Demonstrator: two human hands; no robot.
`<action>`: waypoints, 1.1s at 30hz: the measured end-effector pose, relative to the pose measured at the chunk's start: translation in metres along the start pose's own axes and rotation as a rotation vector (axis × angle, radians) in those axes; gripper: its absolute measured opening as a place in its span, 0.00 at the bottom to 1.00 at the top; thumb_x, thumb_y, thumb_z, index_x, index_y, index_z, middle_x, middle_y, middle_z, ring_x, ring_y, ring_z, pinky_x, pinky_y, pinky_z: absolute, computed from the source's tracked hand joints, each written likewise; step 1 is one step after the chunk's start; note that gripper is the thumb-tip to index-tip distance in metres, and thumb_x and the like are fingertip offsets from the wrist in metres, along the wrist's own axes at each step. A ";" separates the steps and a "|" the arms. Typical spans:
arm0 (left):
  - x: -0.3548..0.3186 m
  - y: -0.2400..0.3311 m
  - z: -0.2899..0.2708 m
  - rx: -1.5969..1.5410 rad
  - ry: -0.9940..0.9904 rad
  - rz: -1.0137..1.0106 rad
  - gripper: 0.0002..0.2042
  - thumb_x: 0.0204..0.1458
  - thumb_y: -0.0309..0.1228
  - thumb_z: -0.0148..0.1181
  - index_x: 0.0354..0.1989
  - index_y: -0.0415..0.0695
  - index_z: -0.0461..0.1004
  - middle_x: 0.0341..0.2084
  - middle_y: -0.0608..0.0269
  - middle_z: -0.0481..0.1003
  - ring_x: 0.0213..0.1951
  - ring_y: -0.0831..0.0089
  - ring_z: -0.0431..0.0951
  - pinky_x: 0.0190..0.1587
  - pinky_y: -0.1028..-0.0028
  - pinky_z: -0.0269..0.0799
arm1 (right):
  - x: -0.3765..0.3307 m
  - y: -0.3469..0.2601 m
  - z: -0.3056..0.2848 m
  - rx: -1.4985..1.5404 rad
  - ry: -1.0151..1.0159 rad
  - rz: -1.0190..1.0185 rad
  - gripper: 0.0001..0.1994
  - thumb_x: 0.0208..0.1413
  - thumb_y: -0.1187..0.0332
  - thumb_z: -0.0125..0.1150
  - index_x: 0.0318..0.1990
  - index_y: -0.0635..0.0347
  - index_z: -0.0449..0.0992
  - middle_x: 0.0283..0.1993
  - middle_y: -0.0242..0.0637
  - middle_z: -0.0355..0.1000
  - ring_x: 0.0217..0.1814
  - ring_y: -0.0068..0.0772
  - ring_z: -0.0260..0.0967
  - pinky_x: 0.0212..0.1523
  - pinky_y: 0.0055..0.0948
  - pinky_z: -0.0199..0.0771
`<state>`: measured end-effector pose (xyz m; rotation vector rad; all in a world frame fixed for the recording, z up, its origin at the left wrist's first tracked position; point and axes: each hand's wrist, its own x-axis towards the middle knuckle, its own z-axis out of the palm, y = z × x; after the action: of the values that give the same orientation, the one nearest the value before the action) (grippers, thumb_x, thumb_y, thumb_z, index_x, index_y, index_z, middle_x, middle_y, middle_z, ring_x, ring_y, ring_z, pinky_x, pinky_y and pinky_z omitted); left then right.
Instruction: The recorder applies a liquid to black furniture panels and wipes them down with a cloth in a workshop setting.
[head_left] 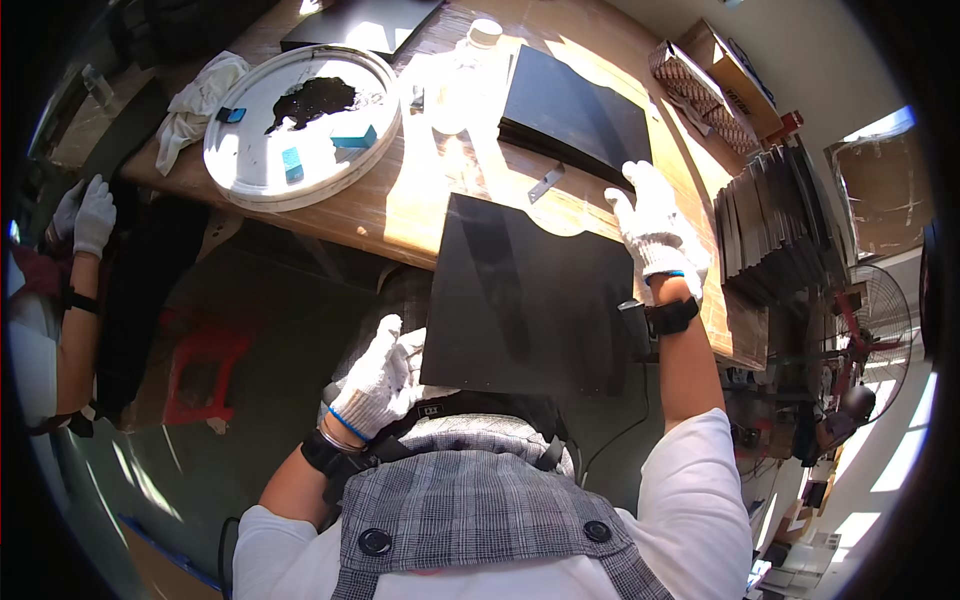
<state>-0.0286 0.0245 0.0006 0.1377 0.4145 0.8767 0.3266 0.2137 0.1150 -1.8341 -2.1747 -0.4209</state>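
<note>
A flat black panel [530, 300] with a shallow curved notch in its far edge lies in front of me, its near part jutting past the table edge. My left hand [380, 380], in a white knit glove, holds its near left corner, with some fingers hidden beneath it. In a matching glove, my right hand [655, 220] is open, thumb and fingers apart, beside the panel's far right corner. Its fingertips are close to a stack of black panels [575, 110]; whether they touch is unclear. A small metal strip [546, 183] rests between panel and stack.
On the wooden table [400, 225] are a round white tray [235, 185] with black paint and blue sponge pieces, a white cloth [200, 100] and a white-capped bottle [465, 85]. Many dark panels [780, 225] stand in a row at right. Another person's gloved hand [95, 215] is at far left.
</note>
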 end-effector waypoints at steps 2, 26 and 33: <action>0.002 0.001 0.010 0.042 0.103 0.032 0.38 0.69 0.58 0.37 0.67 0.30 0.62 0.59 0.41 0.73 0.58 0.54 0.77 0.61 0.56 0.75 | -0.003 0.055 -0.007 -0.178 -0.212 0.300 0.35 0.58 0.46 0.63 0.68 0.55 0.67 0.71 0.51 0.62 0.74 0.55 0.56 0.73 0.46 0.57; 0.012 0.010 0.002 1.823 -0.003 0.718 0.39 0.36 0.24 0.81 0.61 0.35 0.71 0.56 0.46 0.77 0.59 0.56 0.78 0.63 0.66 0.72 | -0.227 -0.065 -0.042 0.391 -0.461 -0.356 0.30 0.44 0.62 0.71 0.59 0.54 0.76 0.60 0.46 0.73 0.63 0.52 0.68 0.65 0.51 0.65; 0.015 0.001 0.007 1.010 0.192 0.380 0.17 0.70 0.30 0.50 0.63 0.34 0.71 0.54 0.55 0.78 0.54 0.71 0.79 0.59 0.72 0.74 | -0.206 -0.191 0.005 0.418 -0.376 -0.677 0.26 0.66 0.65 0.48 0.71 0.56 0.62 0.67 0.48 0.63 0.71 0.48 0.61 0.73 0.47 0.57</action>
<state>-0.0180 0.0374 0.0033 1.0957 1.0099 0.9840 0.1719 -0.0022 0.0222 -0.9843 -2.8355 0.2782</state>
